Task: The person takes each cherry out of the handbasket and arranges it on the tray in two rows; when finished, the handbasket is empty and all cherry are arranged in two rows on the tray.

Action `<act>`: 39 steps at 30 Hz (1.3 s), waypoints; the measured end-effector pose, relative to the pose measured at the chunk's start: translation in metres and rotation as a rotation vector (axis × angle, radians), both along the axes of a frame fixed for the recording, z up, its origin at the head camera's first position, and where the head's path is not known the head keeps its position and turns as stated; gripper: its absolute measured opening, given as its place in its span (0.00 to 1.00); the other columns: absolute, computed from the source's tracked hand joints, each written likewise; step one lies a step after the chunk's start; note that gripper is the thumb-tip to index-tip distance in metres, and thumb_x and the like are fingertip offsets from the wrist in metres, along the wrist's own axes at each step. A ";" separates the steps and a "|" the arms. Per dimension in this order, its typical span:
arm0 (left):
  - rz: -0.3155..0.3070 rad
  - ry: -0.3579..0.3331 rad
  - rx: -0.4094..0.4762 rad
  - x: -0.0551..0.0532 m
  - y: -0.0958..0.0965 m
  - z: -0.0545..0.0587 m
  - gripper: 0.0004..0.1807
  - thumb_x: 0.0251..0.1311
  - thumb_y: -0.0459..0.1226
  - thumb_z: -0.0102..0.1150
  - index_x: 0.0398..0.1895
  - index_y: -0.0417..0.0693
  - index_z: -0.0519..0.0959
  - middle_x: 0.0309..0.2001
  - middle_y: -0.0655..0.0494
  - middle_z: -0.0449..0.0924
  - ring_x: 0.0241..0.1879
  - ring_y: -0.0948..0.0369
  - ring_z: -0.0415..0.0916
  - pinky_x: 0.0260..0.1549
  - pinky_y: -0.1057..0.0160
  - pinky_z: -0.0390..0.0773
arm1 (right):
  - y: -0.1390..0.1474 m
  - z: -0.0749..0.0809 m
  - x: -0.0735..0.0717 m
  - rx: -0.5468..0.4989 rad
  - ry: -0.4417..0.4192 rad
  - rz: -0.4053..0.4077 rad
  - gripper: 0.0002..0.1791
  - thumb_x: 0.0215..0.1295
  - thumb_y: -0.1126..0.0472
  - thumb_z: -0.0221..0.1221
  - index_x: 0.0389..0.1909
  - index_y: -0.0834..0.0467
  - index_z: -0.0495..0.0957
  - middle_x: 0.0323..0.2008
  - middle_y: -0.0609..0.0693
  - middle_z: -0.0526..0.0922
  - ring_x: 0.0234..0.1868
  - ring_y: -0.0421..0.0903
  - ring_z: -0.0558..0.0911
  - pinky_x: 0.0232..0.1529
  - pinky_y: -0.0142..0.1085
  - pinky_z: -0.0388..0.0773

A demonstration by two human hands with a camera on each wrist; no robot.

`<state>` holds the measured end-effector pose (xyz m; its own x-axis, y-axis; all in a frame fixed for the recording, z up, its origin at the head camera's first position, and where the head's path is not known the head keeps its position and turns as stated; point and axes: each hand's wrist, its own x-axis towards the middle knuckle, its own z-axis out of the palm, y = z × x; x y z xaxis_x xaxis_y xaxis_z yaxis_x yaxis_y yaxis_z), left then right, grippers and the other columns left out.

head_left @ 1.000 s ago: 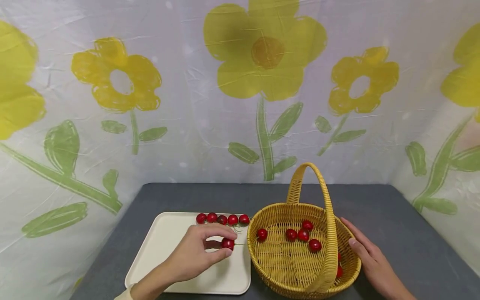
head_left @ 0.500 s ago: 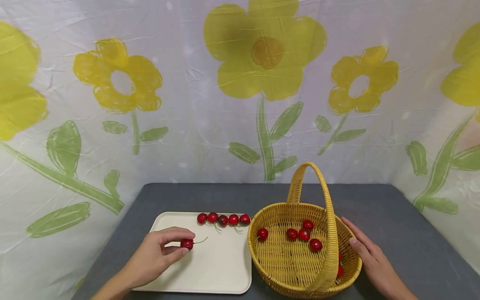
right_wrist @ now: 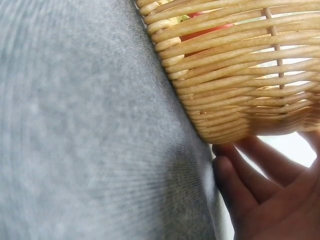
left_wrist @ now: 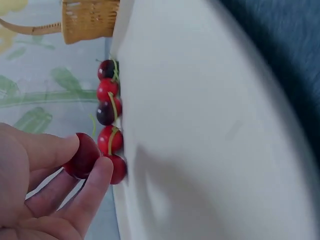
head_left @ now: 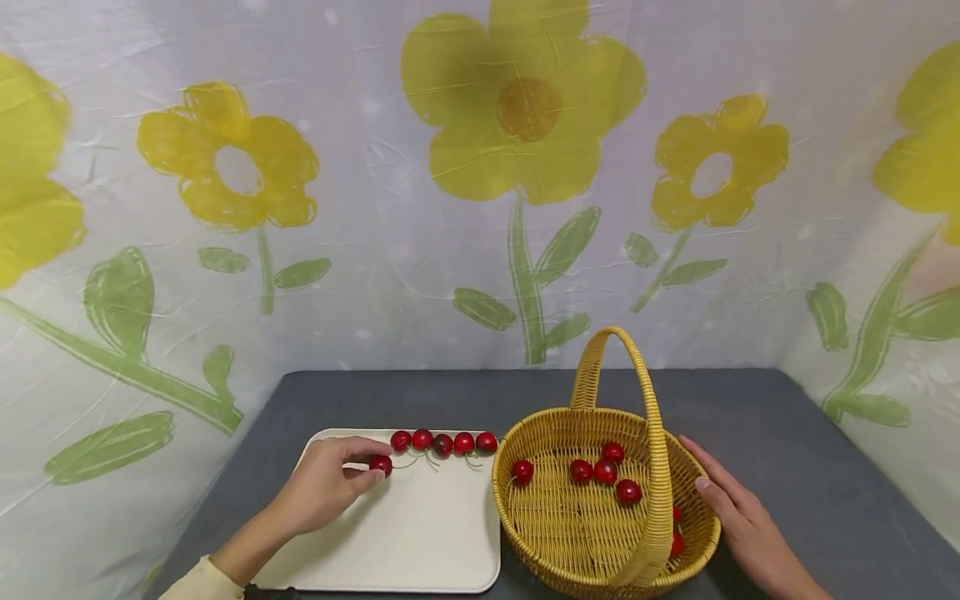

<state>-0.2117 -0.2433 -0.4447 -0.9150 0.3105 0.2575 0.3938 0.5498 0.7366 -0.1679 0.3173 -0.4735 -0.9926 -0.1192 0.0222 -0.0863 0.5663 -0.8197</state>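
My left hand (head_left: 327, 483) pinches a dark red cherry (head_left: 381, 465) by its body between thumb and fingertips, over the left part of the cream tray (head_left: 420, 533). The cherry's thin stem points right. Several cherries (head_left: 442, 445) stand in a row along the tray's far edge, and in the left wrist view the held cherry (left_wrist: 82, 156) overlaps the near end of that row. My right hand (head_left: 742, 521) rests against the right side of the yellow wicker basket (head_left: 517, 533), thumb at the rim and fingers along the outer wall. Several cherries (head_left: 604, 472) lie inside the basket.
The basket stands close beside the tray's right edge, its tall arched handle (head_left: 657, 450) rising above it. Both are on a dark grey table (head_left: 420, 396). A white cloth (head_left: 375, 250) printed with yellow flowers hangs behind and at the sides.
My left hand has carried the cherry leftward across the tray, then slightly away toward the far row. The right hand has stayed at the basket.
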 end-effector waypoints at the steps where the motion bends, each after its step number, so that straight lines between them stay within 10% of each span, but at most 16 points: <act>1: 0.005 0.005 -0.015 -0.003 0.000 0.000 0.15 0.61 0.22 0.72 0.50 0.39 0.91 0.49 0.46 0.92 0.43 0.67 0.90 0.43 0.68 0.90 | 0.000 0.000 0.000 -0.007 -0.002 0.003 0.32 0.92 0.42 0.38 0.90 0.38 0.49 0.88 0.59 0.54 0.84 0.71 0.59 0.52 0.27 0.81; 11: 0.066 -0.011 -0.175 -0.024 -0.003 -0.008 0.11 0.63 0.28 0.75 0.48 0.45 0.92 0.47 0.52 0.94 0.43 0.56 0.93 0.42 0.62 0.92 | -0.001 0.002 0.000 -0.013 -0.013 -0.003 0.33 0.92 0.41 0.38 0.91 0.41 0.49 0.88 0.59 0.55 0.83 0.69 0.60 0.52 0.27 0.82; 20: 0.107 -0.093 -0.139 -0.037 -0.002 -0.009 0.14 0.66 0.26 0.72 0.53 0.40 0.91 0.50 0.44 0.93 0.48 0.49 0.93 0.42 0.57 0.92 | -0.001 0.000 0.000 0.009 0.009 -0.012 0.33 0.92 0.41 0.39 0.90 0.41 0.51 0.87 0.57 0.57 0.82 0.66 0.62 0.54 0.26 0.81; 39: 0.182 -0.017 -0.136 -0.049 -0.004 -0.016 0.11 0.63 0.26 0.75 0.48 0.43 0.92 0.46 0.50 0.94 0.48 0.50 0.93 0.42 0.58 0.92 | 0.000 0.000 -0.001 -0.001 0.004 -0.008 0.33 0.92 0.41 0.39 0.90 0.42 0.50 0.88 0.57 0.56 0.83 0.68 0.60 0.55 0.24 0.80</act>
<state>-0.2603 -0.2469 -0.4604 -0.9628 0.1711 0.2090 0.2679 0.7051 0.6566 -0.1686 0.3173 -0.4733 -0.9935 -0.1111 0.0263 -0.0849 0.5658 -0.8202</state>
